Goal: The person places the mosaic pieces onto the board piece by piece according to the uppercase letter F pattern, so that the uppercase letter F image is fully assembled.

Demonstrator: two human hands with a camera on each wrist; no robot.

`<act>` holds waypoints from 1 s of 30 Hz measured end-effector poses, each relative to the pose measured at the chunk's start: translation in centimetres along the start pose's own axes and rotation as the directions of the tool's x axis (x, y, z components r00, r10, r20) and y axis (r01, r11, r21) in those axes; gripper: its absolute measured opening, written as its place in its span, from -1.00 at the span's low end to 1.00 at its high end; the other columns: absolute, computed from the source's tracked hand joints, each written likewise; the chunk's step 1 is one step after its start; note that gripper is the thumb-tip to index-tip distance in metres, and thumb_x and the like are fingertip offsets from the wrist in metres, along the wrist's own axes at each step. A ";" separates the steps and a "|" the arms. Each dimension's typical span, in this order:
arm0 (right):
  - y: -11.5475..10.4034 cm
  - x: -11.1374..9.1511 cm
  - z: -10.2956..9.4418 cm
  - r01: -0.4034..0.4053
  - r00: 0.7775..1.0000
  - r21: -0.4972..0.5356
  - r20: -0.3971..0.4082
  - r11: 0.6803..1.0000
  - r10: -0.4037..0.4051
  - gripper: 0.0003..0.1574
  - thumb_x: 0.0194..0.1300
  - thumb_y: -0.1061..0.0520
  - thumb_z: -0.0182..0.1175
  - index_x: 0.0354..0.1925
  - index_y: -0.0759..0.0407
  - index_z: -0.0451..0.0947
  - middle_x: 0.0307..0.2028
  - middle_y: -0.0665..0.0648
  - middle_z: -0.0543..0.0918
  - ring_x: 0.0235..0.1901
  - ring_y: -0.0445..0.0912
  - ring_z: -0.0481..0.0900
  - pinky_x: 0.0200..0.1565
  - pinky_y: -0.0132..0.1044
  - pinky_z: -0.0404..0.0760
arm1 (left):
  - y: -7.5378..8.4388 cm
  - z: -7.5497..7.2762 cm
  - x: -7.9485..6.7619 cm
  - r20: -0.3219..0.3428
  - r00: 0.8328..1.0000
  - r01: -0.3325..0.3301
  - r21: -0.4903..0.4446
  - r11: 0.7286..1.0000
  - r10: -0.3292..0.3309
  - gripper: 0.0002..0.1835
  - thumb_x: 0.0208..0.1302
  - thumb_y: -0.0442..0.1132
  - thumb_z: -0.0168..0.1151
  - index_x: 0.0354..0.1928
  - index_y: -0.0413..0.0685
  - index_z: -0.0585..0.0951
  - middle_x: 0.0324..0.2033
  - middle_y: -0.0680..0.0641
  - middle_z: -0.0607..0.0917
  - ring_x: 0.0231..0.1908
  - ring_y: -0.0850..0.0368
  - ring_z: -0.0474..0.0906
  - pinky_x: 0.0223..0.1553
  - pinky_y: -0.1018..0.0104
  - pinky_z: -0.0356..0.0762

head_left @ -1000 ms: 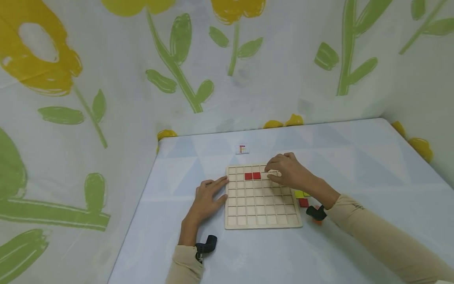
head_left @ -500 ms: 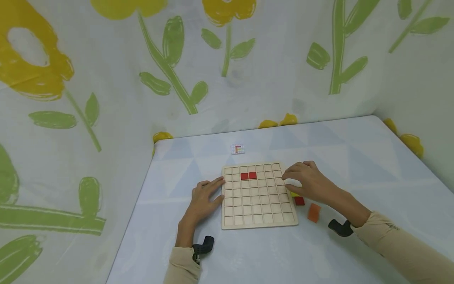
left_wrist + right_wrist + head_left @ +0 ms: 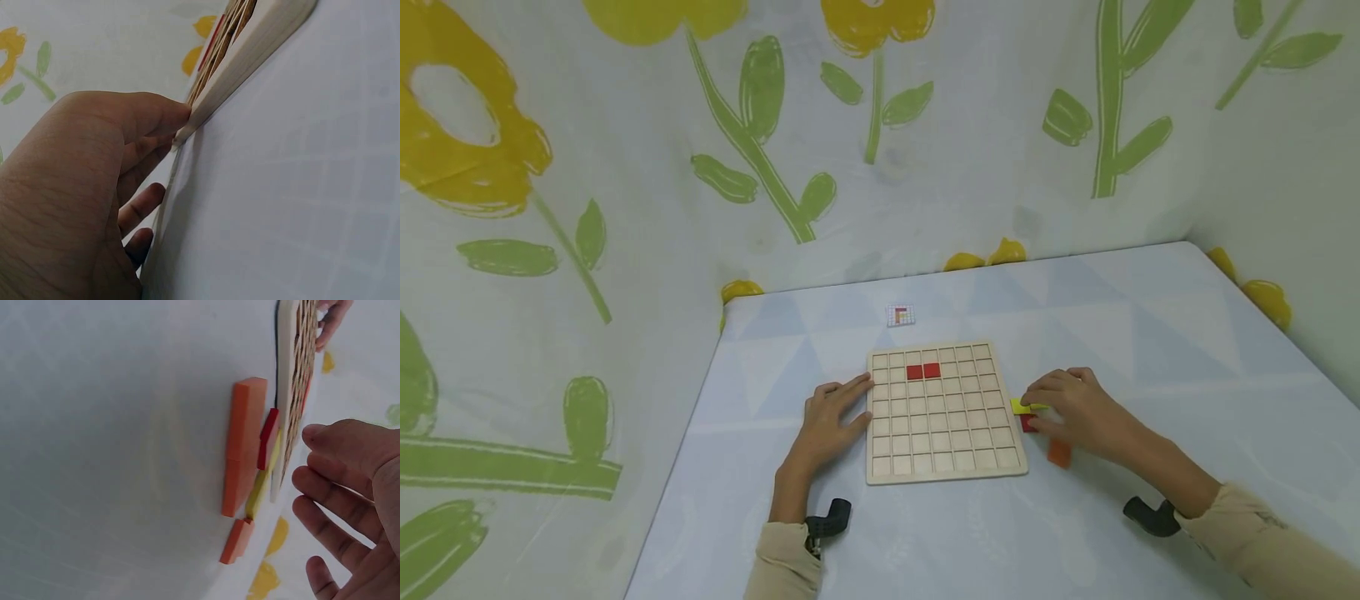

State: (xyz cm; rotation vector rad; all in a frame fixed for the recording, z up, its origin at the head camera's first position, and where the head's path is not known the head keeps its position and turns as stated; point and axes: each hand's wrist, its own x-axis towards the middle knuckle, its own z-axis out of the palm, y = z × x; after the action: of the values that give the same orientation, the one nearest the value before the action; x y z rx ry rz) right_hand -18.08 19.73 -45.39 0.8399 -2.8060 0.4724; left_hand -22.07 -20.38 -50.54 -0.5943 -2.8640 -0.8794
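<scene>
A wooden grid board [image 3: 946,433] lies on the table with two red square tiles [image 3: 922,371] side by side in its second row from the back. My left hand [image 3: 831,425] rests at the board's left edge, thumb and fingertips touching the rim. Over the loose tiles right of the board is my right hand [image 3: 1086,412], its fingers parted and holding nothing. Below it lie yellow tiles [image 3: 1021,407], a red tile [image 3: 1028,423] and orange tiles [image 3: 1060,452], partly covered by the hand. In the right wrist view, several orange tiles [image 3: 240,450] show in a row.
Behind the board lies a small card [image 3: 900,315] with a coloured grid pattern. A flower-printed cloth wall [image 3: 865,208] stands at the back and both sides of the table [image 3: 955,542].
From over the board, my right hand has moved right and toward me to the loose tiles. My left hand stays at the board's edge. The head view has shifted slightly.
</scene>
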 end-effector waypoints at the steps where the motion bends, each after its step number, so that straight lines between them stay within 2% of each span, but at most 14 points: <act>1: 0.0 -0.2 0.1 0.004 1.000 -0.002 -0.003 1.000 -0.004 -0.70 0.05 0.13 0.53 -0.19 0.09 0.76 -0.15 0.04 0.73 -0.05 0.03 0.61 0.06 0.18 0.36 | 0.0 0.0 0.0 -0.005 1.000 -0.003 -0.001 1.000 0.003 -0.44 0.36 -0.05 0.19 0.41 0.17 0.47 0.41 0.18 0.39 0.27 -0.10 0.25 0.21 -0.16 0.12; 9: 0.5 -1.4 1.2 0.052 0.998 -0.029 -0.043 0.998 -0.054 -0.70 -0.04 0.16 0.56 -0.26 0.00 0.73 -0.20 -0.04 0.70 -0.06 0.01 0.61 -0.04 0.11 0.38 | 0.1 0.2 -0.1 0.012 1.000 0.007 0.009 1.000 -0.007 -0.43 0.36 -0.04 0.18 0.42 0.20 0.46 0.42 0.21 0.38 0.28 -0.08 0.25 0.22 -0.15 0.13; 16: 0.8 -1.5 1.7 0.113 0.989 -0.046 -0.094 0.993 -0.117 -0.69 -0.06 0.22 0.53 -0.29 0.01 0.70 -0.23 -0.05 0.68 -0.06 0.02 0.61 -0.09 0.08 0.41 | 0.0 0.0 -0.1 0.020 0.999 0.033 0.027 0.999 -0.034 -0.43 0.38 -0.03 0.17 0.43 0.24 0.44 0.43 0.22 0.36 0.29 -0.05 0.24 0.24 -0.11 0.10; 21: 0.9 -1.5 1.6 0.095 0.992 -0.042 -0.080 0.995 -0.098 -0.69 -0.04 0.22 0.54 -0.27 0.02 0.70 -0.21 -0.03 0.68 -0.05 0.02 0.62 -0.08 0.09 0.41 | 0.0 0.0 0.0 0.022 0.999 0.035 0.022 0.999 -0.036 -0.43 0.38 -0.03 0.17 0.43 0.25 0.44 0.43 0.23 0.35 0.30 -0.03 0.23 0.25 -0.10 0.09; 27: 0.8 -1.5 0.9 0.039 0.999 0.001 -0.038 0.999 -0.039 -0.71 0.00 0.18 0.53 -0.26 -0.06 0.72 -0.20 -0.09 0.70 0.00 0.03 0.59 0.00 0.12 0.36 | 0.0 0.1 0.0 0.018 0.999 0.037 0.026 0.999 -0.037 -0.43 0.37 -0.03 0.17 0.43 0.25 0.44 0.43 0.24 0.35 0.31 -0.03 0.23 0.26 -0.10 0.10; 30: 0.7 -1.3 0.4 0.051 0.997 0.021 -0.056 0.998 -0.050 -0.68 -0.02 0.18 0.55 -0.25 -0.06 0.72 -0.20 -0.10 0.70 -0.05 -0.01 0.58 0.00 0.11 0.33 | 0.0 0.0 0.1 0.019 0.999 0.037 0.023 0.999 -0.038 -0.43 0.38 -0.03 0.17 0.43 0.25 0.44 0.43 0.24 0.35 0.31 -0.03 0.22 0.26 -0.09 0.10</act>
State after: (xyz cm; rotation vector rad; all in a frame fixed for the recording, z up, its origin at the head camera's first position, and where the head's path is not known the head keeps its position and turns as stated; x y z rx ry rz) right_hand -17.37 20.77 -46.31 0.8857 -2.7272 0.5115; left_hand -22.14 -20.35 -50.57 -0.5516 -2.9079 -0.8492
